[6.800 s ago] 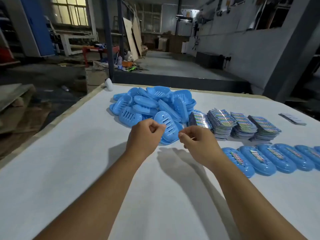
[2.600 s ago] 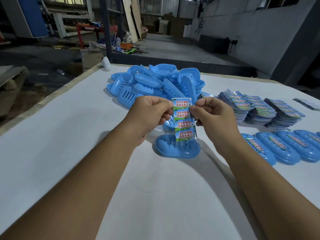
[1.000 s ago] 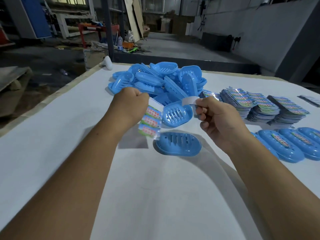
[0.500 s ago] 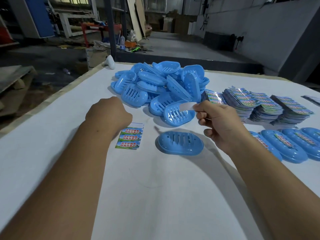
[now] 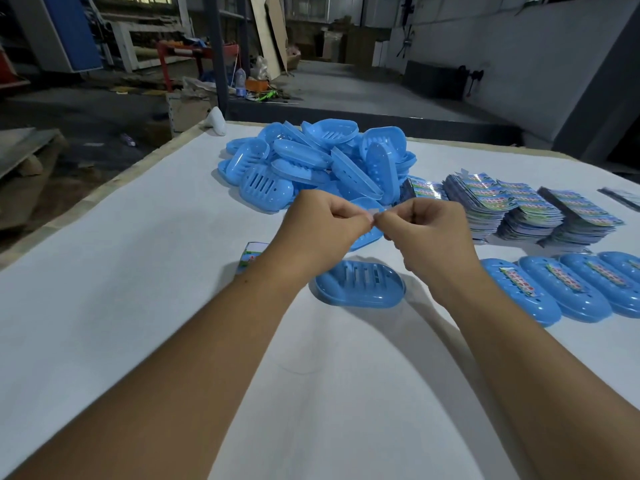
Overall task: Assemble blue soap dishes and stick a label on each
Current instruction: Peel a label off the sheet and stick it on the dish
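Just above the dish (image 5: 360, 285) we pinch one small label (image 5: 375, 213) between left hand (image 5: 320, 233) and right hand (image 5: 427, 230). It lies on the table below both hands, long axis left-to-right, neither hand clearly nearer.

Blue slotted soap dishes (image 5: 360, 284), green-and-red printed label stacks (image 5: 526, 209), white table (image 5: 104, 306).

From my hands, the desk (image 5: 104, 306) lies bare toward 6, 7 and 9 o'clock, with only a label sheet (image 5: 251, 256) lying flat at 8. A single soap dish (image 5: 360, 284) sits just below at 6. The dish pile (image 5: 311, 164) blocks 12, label stacks (image 5: 519, 209) block 2, and the finished row (image 5: 571, 289) blocks 4.
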`<control>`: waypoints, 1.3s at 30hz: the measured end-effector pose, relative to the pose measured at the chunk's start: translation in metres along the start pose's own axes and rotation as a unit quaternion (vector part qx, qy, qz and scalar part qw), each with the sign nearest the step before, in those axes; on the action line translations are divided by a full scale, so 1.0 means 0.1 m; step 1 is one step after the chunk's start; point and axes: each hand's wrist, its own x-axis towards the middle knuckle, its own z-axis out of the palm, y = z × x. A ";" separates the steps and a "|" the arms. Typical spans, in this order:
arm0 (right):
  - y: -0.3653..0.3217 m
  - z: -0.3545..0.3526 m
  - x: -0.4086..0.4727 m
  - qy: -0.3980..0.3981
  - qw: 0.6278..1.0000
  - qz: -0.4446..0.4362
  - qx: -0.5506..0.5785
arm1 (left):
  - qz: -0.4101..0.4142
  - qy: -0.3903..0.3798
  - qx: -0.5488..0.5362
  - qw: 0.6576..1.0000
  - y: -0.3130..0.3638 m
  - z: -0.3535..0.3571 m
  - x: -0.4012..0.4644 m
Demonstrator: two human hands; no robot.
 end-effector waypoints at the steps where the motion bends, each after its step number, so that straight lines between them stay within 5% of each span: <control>1: 0.00 0.00 0.00 -0.003 1.000 -0.002 0.001 | -0.005 0.000 -0.006 1.000 0.00 0.00 0.00; 14: 0.01 -0.02 -0.03 -0.099 0.993 -0.067 0.006 | -0.052 0.014 -0.025 0.998 -0.06 -0.09 0.09; 21: 0.06 -0.13 0.09 -0.010 0.999 0.009 -0.048 | -0.073 0.041 -0.021 0.996 -0.06 -0.11 0.13; 39: 0.01 -0.12 0.04 -0.055 0.995 0.073 -0.033 | -0.051 0.041 0.067 0.996 -0.14 -0.04 0.10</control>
